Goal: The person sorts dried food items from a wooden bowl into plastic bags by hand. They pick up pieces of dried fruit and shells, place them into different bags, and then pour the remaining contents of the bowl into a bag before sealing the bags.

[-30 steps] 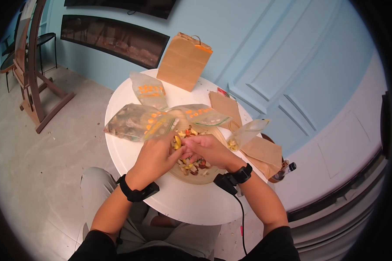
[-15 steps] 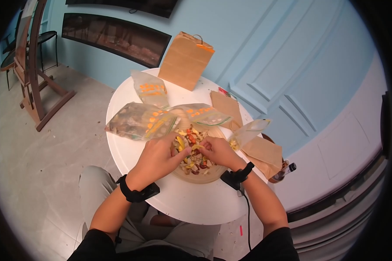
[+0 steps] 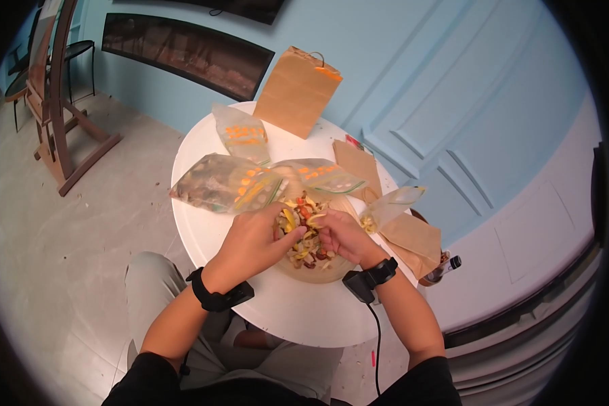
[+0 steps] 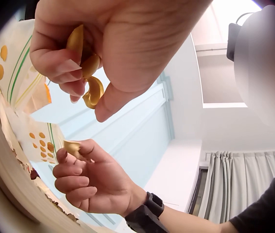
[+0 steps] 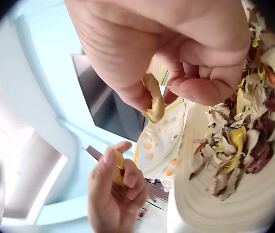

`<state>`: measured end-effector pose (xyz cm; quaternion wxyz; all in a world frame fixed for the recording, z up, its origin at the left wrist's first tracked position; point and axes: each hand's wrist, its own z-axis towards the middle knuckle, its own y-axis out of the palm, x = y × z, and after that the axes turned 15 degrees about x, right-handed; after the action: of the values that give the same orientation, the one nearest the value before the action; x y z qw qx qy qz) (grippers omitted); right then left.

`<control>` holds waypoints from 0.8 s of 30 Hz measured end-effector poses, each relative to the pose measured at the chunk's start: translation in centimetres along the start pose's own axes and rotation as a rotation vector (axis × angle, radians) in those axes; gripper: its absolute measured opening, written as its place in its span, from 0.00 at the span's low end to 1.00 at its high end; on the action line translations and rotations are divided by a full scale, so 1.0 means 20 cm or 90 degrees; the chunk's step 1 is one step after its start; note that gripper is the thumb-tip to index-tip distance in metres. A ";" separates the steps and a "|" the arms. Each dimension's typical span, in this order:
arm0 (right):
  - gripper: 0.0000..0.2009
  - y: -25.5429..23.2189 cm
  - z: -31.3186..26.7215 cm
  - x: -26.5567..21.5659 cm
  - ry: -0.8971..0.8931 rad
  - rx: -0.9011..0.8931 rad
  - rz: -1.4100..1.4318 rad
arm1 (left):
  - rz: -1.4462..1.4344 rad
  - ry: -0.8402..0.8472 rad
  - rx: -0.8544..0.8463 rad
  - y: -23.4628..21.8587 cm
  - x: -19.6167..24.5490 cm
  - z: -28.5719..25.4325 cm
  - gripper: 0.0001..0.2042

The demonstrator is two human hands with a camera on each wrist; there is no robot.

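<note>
My left hand (image 3: pixel 254 237) is over the left side of a round pale wooden dish (image 3: pixel 318 276). Several yellow, curved, petal-like pieces (image 4: pixel 94 92) are held in its curled fingers, one near the thumb tip. Over the dish's right side, my right hand (image 3: pixel 345 237) pinches a single pale-yellow curved piece (image 5: pixel 155 99) between thumb and forefinger. A gap separates the two hands. Below them the dish holds a heap of dried potpourri-like bits (image 5: pixel 225 167) in cream, yellow, orange and dark red.
Beyond the dish, clear zip bags (image 3: pixel 223 183) with orange dots lie on the round white table (image 3: pixel 287 318). A brown paper bag (image 3: pixel 298 95) stands at the back. To the right are a small zip bag (image 3: pixel 396 206), a kraft packet (image 3: pixel 413 242) and a dark-capped bottle (image 3: pixel 448 265).
The hands, together a second ago, have come apart. My right hand moved right, carrying a yellow piece; the left stays over the dish with its pieces. The head view has shifted slightly.
</note>
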<state>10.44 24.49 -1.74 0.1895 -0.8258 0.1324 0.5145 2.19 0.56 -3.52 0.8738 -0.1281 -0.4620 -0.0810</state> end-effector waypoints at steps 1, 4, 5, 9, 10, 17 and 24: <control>0.08 0.03 -0.01 0.00 0.007 -0.010 -0.038 | -0.001 0.011 0.003 0.00 -0.01 0.00 0.17; 0.08 0.13 -0.07 -0.02 0.018 -0.013 -0.070 | -0.002 0.012 -0.003 0.01 -0.01 0.00 0.18; 0.07 0.16 -0.09 -0.03 0.015 0.003 -0.026 | -0.001 0.006 -0.006 0.01 -0.02 0.00 0.18; 0.02 0.16 -0.09 -0.04 0.000 0.068 0.211 | 0.006 0.017 -0.013 0.02 -0.04 0.00 0.19; 0.03 0.15 -0.08 -0.03 -0.012 0.087 0.214 | 0.007 0.024 -0.013 0.02 -0.05 0.00 0.19; 0.05 -0.01 0.03 0.04 -0.079 0.034 0.000 | 0.036 0.023 -0.034 0.03 -0.05 0.00 0.21; 0.13 0.16 -0.09 0.05 -0.418 0.099 -0.678 | 0.039 0.023 -0.040 0.03 -0.05 0.00 0.20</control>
<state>11.00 20.86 -2.38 0.5096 -0.5612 -0.3252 0.5653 1.83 1.06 -4.45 0.8795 -0.1680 -0.4395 -0.0709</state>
